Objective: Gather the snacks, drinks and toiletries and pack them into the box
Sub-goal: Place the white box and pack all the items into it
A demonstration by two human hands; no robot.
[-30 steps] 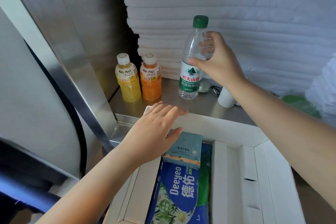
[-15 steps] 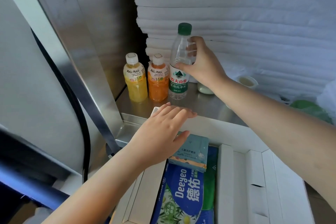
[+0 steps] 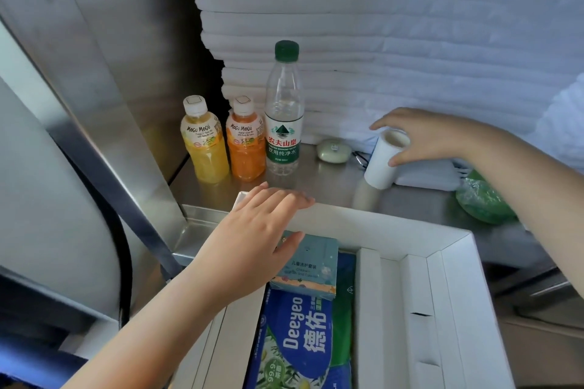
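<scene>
A white box (image 3: 455, 278) lies open at the shelf's front edge. Inside it a blue Deeyeo pack (image 3: 300, 335) lies flat with a small teal carton (image 3: 311, 268) on its far end. My left hand (image 3: 256, 237) rests with straight fingers on the box's far left corner. On the steel shelf stand a yellow juice bottle (image 3: 203, 142), an orange juice bottle (image 3: 246, 142) and a tall water bottle (image 3: 283, 110), side by side. My right hand (image 3: 433, 136) grips the top of a tilted white cup (image 3: 380, 161). A pale green soap (image 3: 333, 150) lies behind.
A tall stack of folded white towels (image 3: 395, 25) fills the back of the shelf. A green bundle (image 3: 483, 199) sits at the right, with a white folded item (image 3: 426, 174) beside the cup. A steel post (image 3: 94, 142) slants down the left side.
My right hand has let go of the water bottle, which now stands next to the orange juice, and has moved right onto the white cup. My left hand has stayed on the box.
</scene>
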